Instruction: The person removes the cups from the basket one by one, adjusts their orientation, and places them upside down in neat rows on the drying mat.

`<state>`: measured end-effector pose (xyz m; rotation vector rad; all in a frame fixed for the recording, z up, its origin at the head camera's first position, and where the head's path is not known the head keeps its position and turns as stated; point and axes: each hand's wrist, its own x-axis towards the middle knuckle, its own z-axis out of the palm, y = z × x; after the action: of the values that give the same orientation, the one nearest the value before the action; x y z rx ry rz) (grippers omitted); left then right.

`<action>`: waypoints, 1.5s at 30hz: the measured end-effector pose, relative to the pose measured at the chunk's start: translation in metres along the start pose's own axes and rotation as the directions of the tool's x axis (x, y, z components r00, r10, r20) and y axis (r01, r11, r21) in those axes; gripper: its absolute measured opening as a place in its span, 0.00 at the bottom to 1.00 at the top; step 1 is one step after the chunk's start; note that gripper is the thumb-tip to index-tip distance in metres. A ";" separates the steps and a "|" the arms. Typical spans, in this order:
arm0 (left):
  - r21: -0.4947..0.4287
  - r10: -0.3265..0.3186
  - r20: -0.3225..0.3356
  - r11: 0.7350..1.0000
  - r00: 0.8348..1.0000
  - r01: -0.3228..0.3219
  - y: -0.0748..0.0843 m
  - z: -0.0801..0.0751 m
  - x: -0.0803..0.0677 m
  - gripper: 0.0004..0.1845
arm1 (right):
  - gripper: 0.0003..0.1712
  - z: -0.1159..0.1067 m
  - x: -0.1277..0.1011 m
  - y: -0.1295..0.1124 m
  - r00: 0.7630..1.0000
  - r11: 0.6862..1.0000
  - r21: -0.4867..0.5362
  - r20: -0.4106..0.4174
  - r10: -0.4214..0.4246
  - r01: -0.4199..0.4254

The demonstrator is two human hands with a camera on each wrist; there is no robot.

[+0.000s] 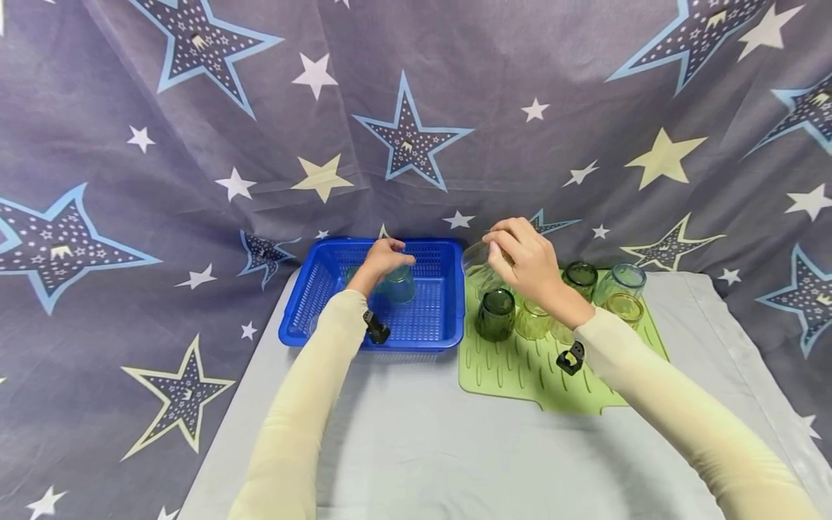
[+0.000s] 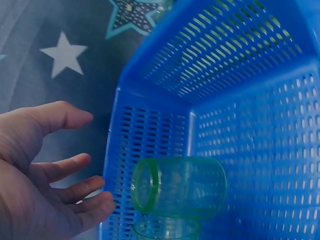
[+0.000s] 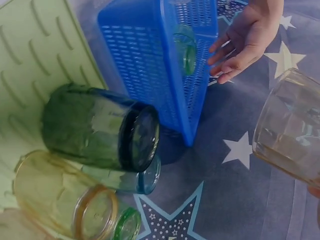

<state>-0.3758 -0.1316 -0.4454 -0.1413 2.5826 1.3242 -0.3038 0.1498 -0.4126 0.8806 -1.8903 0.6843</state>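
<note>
A clear glass (image 1: 479, 269) sits in the right hand's (image 1: 528, 261) curled grip; the left hand (image 1: 385, 258), fingers loose, hovers above a green glass (image 2: 178, 187) inside the blue basket (image 1: 325, 318).

No readable text, labels, brands or numbers in any view. The blue basket (image 1: 442, 318), the glasses on the green drying mat (image 1: 520, 368) and the backdrop cloth (image 1: 195, 144) carry no lettering (the cloth has only printed stars, with tiny crown-like marks inside the big ones).
</note>
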 end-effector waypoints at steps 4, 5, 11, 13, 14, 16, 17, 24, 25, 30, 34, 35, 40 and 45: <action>0.029 -0.014 0.011 0.999 1.000 0.014 -0.005 0.000 0.002 0.33 | 0.16 -0.003 -0.005 0.001 0.998 0.999 -0.003 0.043 -0.049 0.050; 0.037 -0.015 0.011 0.999 1.000 0.015 -0.006 0.000 0.002 0.34 | 0.16 -0.003 -0.006 0.001 0.997 0.998 -0.001 0.054 -0.062 0.062; 0.135 -0.011 -0.007 0.991 1.000 0.012 -0.013 0.001 0.006 0.33 | 0.16 -0.007 -0.009 0.000 0.987 0.993 0.001 0.107 -0.120 0.121; 0.163 -0.013 -0.010 0.987 1.000 0.014 -0.015 0.002 0.007 0.33 | 0.16 -0.008 -0.010 0.000 0.984 0.991 0.006 0.115 -0.136 0.136; 0.177 -0.014 -0.012 0.984 1.000 0.016 -0.017 0.002 0.008 0.33 | 0.15 -0.009 -0.010 -0.001 0.982 0.990 0.010 0.119 -0.144 0.143; 0.207 -0.017 -0.015 0.978 1.000 0.020 -0.019 0.002 0.010 0.34 | 0.15 -0.010 -0.011 -0.001 0.978 0.986 0.014 0.121 -0.167 0.167; 0.214 -0.018 -0.015 0.977 1.000 0.021 -0.020 0.001 0.010 0.34 | 0.15 -0.010 -0.011 -0.001 0.976 0.984 0.012 0.122 -0.180 0.180; 0.267 -0.008 -0.028 0.964 1.000 0.015 -0.025 0.003 0.012 0.33 | 0.13 -0.014 -0.012 -0.004 0.964 0.975 0.015 0.152 -0.220 0.220; 0.277 -0.004 -0.030 0.961 1.000 0.013 -0.026 0.004 0.012 0.32 | 0.13 -0.014 -0.012 -0.004 0.963 0.975 0.016 0.159 -0.220 0.220; 0.315 0.016 -0.056 0.949 0.998 0.003 -0.027 0.005 0.012 0.29 | 0.13 -0.016 -0.015 -0.006 0.956 0.972 0.020 0.177 -0.233 0.233; 0.313 0.023 -0.062 0.950 0.998 -0.003 -0.026 0.005 0.013 0.28 | 0.13 -0.018 -0.018 -0.008 0.952 0.970 0.020 0.185 -0.242 0.243; 0.316 0.026 -0.064 0.949 0.998 -0.005 -0.026 0.006 0.013 0.27 | 0.13 -0.019 -0.019 -0.008 0.952 0.970 0.023 0.187 -0.242 0.242; 0.346 0.027 -0.065 0.938 0.998 -0.003 -0.022 0.009 0.017 0.09 | 0.15 -0.023 -0.024 -0.009 0.956 0.975 0.050 0.192 -0.222 0.216; 0.337 0.030 -0.075 0.942 0.997 -0.003 -0.019 0.012 0.019 0.14 | 0.15 -0.025 -0.030 -0.008 0.954 0.975 0.051 0.203 -0.222 0.216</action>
<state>-0.3890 -0.1332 -0.4721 -0.1136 2.8362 0.8765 -0.2749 0.1723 -0.4279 1.1993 -1.9301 0.4993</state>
